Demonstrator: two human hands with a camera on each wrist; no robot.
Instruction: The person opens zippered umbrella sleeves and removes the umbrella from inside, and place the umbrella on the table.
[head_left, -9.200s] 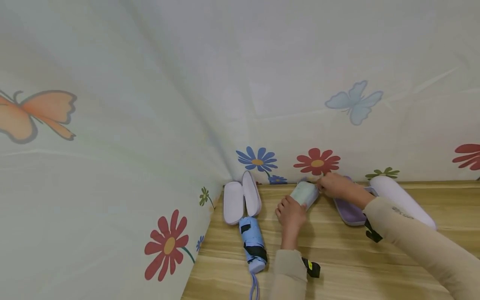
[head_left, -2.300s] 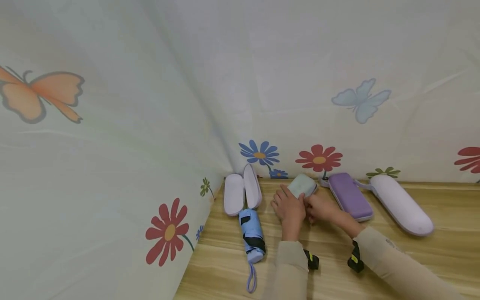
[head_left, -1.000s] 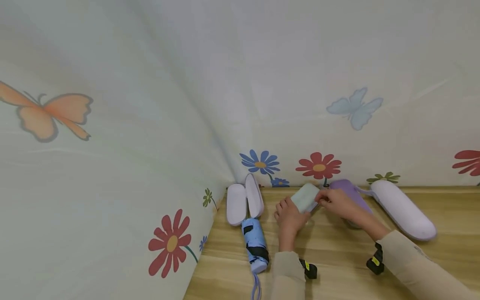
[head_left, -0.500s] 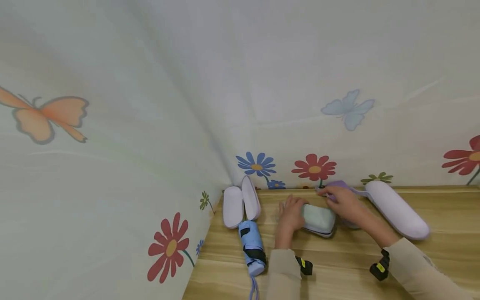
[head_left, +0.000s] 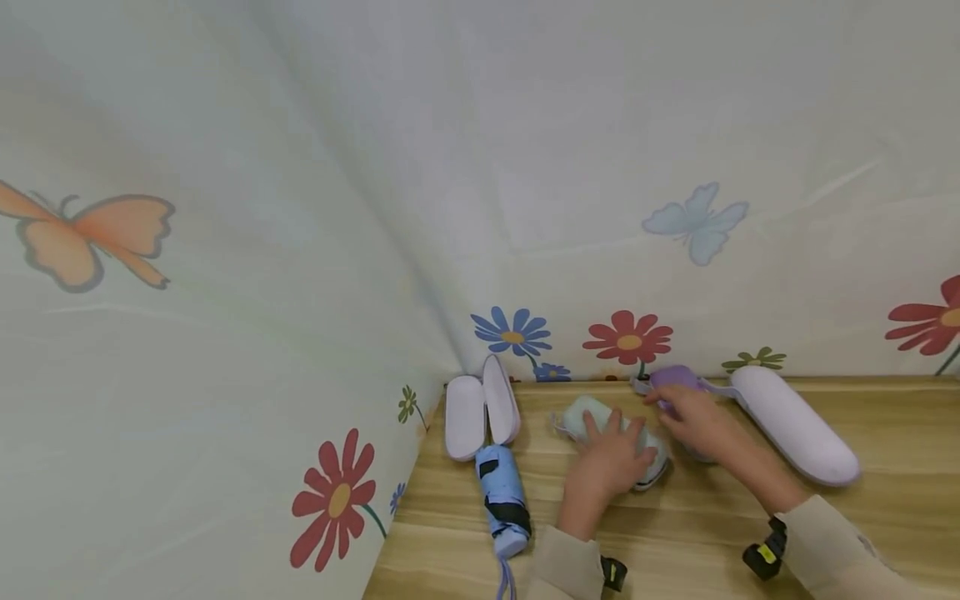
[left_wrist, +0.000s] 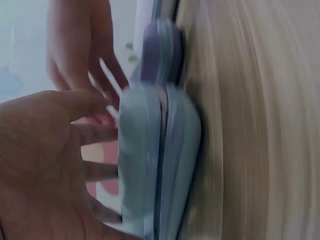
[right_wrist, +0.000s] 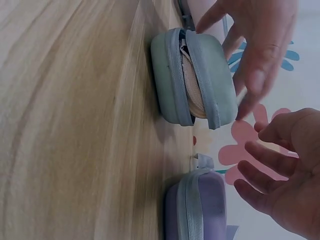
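Observation:
A pale green zip case [head_left: 585, 412] lies on the wooden table. My left hand [head_left: 609, 462] rests on its top with fingers spread. On the near end, seen in the right wrist view, the zip of the green case [right_wrist: 217, 75] is partly undone, and a peach-coloured edge shows in the gap. To the right, my right hand [head_left: 693, 417] hovers by the closed purple case [head_left: 671, 377], fingers loosely bent, holding nothing. From the right wrist, the right hand [right_wrist: 290, 170] is apart from both cases. The left wrist view is blurred.
At the left stands an unzipped lilac case [head_left: 466, 417] with its lid up. A folded blue umbrella [head_left: 501, 492] with black bands lies before it. A long lilac case [head_left: 795, 425] lies at the right. A printed cloth wall [head_left: 570, 208] borders the table's back and left.
The purple case, spread open at first, is now closed. In the last half second the green case has turned askew, and my left hand has moved from its left end onto its top.

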